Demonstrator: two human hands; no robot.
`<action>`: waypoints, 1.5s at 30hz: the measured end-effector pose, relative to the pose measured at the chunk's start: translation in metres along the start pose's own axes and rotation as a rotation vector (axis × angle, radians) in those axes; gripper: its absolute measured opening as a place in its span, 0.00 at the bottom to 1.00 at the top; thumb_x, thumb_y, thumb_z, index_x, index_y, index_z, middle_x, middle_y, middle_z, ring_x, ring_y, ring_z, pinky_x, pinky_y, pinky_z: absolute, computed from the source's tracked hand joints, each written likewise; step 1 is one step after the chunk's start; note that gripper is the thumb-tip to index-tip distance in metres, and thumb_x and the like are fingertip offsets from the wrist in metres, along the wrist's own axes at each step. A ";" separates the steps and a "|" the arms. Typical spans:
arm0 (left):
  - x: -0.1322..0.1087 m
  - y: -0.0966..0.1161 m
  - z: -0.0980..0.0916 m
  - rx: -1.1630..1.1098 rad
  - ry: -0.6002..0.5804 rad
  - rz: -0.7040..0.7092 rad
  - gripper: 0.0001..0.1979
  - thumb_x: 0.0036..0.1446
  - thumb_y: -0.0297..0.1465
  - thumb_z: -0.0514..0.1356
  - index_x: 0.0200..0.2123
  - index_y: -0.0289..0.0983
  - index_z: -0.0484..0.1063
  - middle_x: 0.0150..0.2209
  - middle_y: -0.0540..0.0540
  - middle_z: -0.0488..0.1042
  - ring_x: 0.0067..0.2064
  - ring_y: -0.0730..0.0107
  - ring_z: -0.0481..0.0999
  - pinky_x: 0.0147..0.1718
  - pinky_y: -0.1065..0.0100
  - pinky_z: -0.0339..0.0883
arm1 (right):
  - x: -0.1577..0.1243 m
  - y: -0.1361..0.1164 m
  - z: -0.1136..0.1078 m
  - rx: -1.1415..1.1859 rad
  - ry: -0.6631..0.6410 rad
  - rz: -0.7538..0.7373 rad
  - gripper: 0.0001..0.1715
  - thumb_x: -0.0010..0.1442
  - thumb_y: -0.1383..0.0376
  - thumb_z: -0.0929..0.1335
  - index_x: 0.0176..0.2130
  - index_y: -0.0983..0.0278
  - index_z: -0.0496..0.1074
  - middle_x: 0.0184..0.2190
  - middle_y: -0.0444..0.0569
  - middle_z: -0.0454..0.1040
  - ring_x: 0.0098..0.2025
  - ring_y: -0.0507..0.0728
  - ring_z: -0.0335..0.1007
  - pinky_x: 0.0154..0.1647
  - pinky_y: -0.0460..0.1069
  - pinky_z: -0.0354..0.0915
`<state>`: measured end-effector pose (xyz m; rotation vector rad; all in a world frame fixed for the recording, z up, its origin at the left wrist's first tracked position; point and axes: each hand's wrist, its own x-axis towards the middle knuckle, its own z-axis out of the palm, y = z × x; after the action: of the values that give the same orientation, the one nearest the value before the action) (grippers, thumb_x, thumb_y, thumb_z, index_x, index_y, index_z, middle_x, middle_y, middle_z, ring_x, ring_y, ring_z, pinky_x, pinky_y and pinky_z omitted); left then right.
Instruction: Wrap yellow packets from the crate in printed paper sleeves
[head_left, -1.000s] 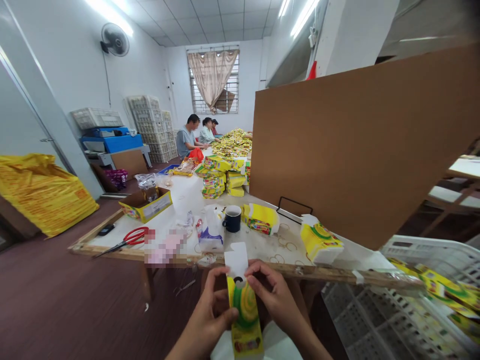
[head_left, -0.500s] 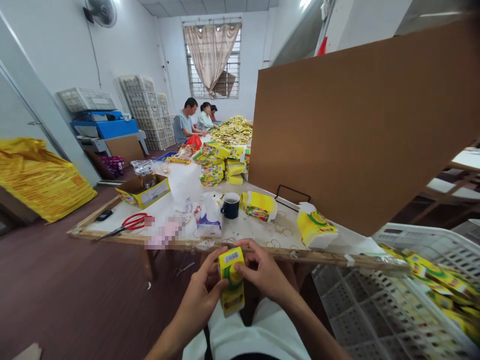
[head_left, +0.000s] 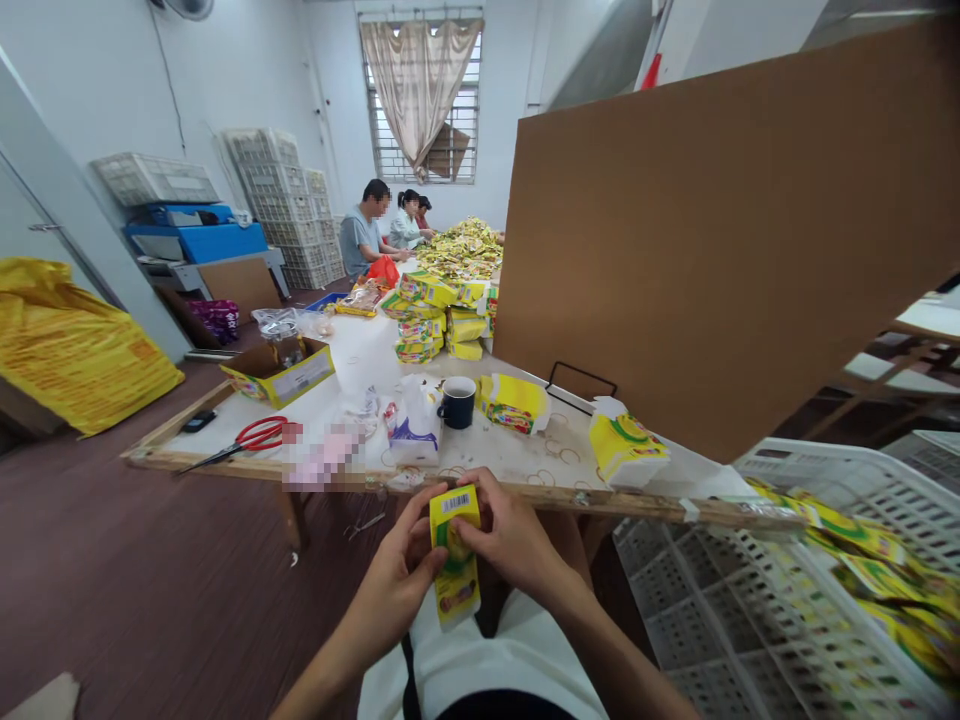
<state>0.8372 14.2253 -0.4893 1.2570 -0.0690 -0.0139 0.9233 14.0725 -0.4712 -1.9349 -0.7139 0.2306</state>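
Between my two hands, over my lap and just below the table's front edge, is a small yellow carton [head_left: 457, 560] with a barcode on its upper part. My left hand [head_left: 405, 560] grips the carton's left side, thumb along its face. On the other side, my right hand [head_left: 506, 535] holds it with the thumb pressed on the front and the fingers behind. The carton's back and some fingertips are hidden. Beyond my hands, on the table [head_left: 525, 465], stand a dark mug [head_left: 458, 408] and a bundle of yellow cartons [head_left: 515, 403].
Red-handled scissors [head_left: 259, 435] lie at the left. A second carton bundle [head_left: 626, 445] sits right, before a large cardboard sheet [head_left: 690, 260]. A white crate [head_left: 697, 590] holding yellow packs stands at the right. Several people sit at the far end by a heap of packs [head_left: 461, 250].
The carton stays in both hands and its lower front shows a little more. My view has shifted slightly, so the table sits a bit higher and further left.
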 end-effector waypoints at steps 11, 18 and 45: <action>0.003 0.000 0.002 -0.038 0.013 0.035 0.26 0.54 0.29 0.65 0.54 0.42 0.59 0.44 0.43 0.77 0.44 0.61 0.78 0.42 0.65 0.70 | -0.005 0.011 0.010 0.312 0.036 -0.126 0.17 0.58 0.61 0.68 0.48 0.60 0.73 0.49 0.50 0.74 0.51 0.59 0.69 0.54 0.54 0.63; -0.001 -0.007 0.012 0.286 0.099 -0.061 0.39 0.56 0.39 0.62 0.64 0.45 0.43 0.51 0.41 0.72 0.49 0.60 0.75 0.51 0.59 0.67 | -0.033 0.021 -0.069 -0.121 0.453 -0.104 0.13 0.58 0.61 0.66 0.43 0.61 0.75 0.38 0.50 0.76 0.40 0.58 0.71 0.45 0.53 0.67; 0.014 -0.031 -0.006 0.337 0.135 -0.023 0.23 0.54 0.44 0.62 0.49 0.39 0.71 0.46 0.41 0.79 0.49 0.58 0.76 0.50 0.62 0.71 | -0.004 0.098 -0.137 0.172 0.774 0.252 0.31 0.43 0.41 0.69 0.35 0.65 0.70 0.31 0.54 0.78 0.33 0.61 0.74 0.34 0.55 0.69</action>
<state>0.8519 14.2213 -0.5198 1.5917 0.0628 0.0649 1.0194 13.9357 -0.4930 -1.7485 0.0602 -0.2919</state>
